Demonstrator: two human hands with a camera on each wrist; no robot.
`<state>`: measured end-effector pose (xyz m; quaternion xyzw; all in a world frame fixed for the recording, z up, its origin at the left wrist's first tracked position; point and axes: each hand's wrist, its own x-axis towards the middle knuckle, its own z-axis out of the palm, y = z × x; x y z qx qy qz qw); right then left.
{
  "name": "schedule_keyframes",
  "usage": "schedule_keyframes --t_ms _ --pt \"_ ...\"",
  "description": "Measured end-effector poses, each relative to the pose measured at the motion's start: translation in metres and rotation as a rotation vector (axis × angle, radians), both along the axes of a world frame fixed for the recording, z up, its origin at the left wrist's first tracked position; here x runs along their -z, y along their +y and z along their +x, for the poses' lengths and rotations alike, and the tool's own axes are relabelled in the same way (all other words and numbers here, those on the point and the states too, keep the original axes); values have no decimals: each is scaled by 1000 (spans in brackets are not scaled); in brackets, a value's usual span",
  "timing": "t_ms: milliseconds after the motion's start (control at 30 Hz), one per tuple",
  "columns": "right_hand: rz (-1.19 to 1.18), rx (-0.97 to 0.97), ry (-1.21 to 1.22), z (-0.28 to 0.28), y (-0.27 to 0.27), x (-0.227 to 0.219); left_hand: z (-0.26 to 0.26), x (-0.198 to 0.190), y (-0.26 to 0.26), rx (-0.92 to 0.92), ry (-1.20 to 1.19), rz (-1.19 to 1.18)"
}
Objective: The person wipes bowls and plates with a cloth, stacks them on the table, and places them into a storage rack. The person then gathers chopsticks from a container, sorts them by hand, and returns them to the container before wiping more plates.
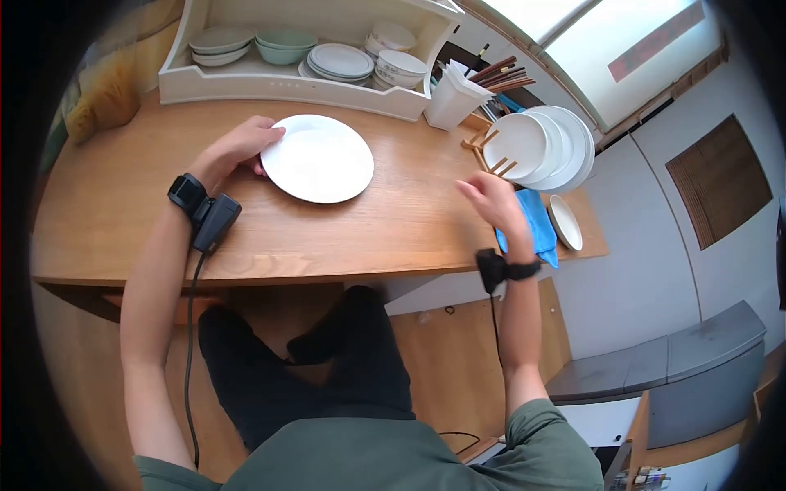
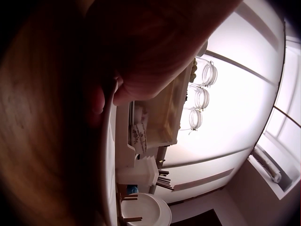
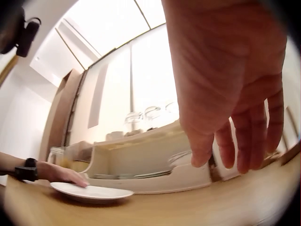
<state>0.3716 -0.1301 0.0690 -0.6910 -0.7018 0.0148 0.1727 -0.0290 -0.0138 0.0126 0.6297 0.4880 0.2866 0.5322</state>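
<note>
A white plate (image 1: 318,159) is held slightly tilted over the wooden table in the head view. My left hand (image 1: 239,146) pinches its left rim, thumb on top and fingers beneath. The left wrist view shows the same rim (image 2: 108,141) edge-on between thumb and fingers. My right hand (image 1: 496,201) holds nothing; it hovers over the table's right side, just in front of the wooden dish rack (image 1: 479,146) and beside a blue cloth (image 1: 536,225). In the right wrist view its fingers (image 3: 249,136) hang down, relaxed and apart.
White plates (image 1: 524,147) stand in the rack. A white oval dish (image 1: 565,222) lies right of the cloth. At the back, a cream shelf (image 1: 270,90) holds stacked bowls and plates, beside a white holder (image 1: 454,96) of chopsticks. The table's front edge (image 1: 327,280) runs before my lap.
</note>
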Motion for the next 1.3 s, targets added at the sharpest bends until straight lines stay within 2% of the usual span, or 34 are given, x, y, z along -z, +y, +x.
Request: schedule_keyframes --t_ms 33,67,100,200,267,300,367,433,500,600,667,733,767,800,833,900,967,1000,1133,1200,1233,1300 --pt "-1 78 -13 21 -13 -5 0 1 1 -1 -9 -9" --pt "135 92 -224 48 -24 -3 0 2 3 3 -8 1" --pt "127 207 -290 67 -32 -3 0 3 3 9 -4 8" --pt "111 274 -308 124 -41 24 0 5 6 38 0 8" --pt "-109 360 -251 129 -38 30 -2 4 3 40 -4 38" --pt "-112 347 -252 130 -34 34 -2 4 3 27 -3 34" --pt "-43 142 -15 115 -34 38 -1 3 1 33 -21 33" --pt "-64 78 -2 90 -27 32 -2 1 -1 3 -20 45" --pt "-98 -129 135 51 -21 23 -2 0 -1 35 -35 30" --pt "128 -396 19 -40 -7 -4 -5 3 1 21 -18 18" --pt "211 -576 55 -93 11 -9 -4 4 5 32 -13 1" --pt "109 -736 61 -144 28 -11 -4 2 2 39 -24 10" --pt "112 -811 -3 -162 42 1 -4 1 0 47 -52 21" --pt "6 -837 -89 -180 58 13 -4 1 -1 48 -22 15" --pt "-67 -770 -192 -200 66 17 -4 1 -1 39 -32 23" --pt "17 -659 -233 -222 81 19 -6 3 3 45 -8 19" --pt "-63 -678 -194 -227 101 14 -4 2 4 72 -27 5" --pt "-26 -707 -131 -224 112 20 -5 -1 3 90 -13 -18" --pt "-90 -614 -41 -206 129 24 -1 -7 -5 54 -19 -23" --pt "77 -472 -42 -184 145 37 0 -6 -6 50 1 -20" --pt "78 -469 -32 -173 146 38 1 -6 -7 42 -1 -18" --pt "154 -301 -109 -155 148 39 3 -8 -7 59 26 -26"
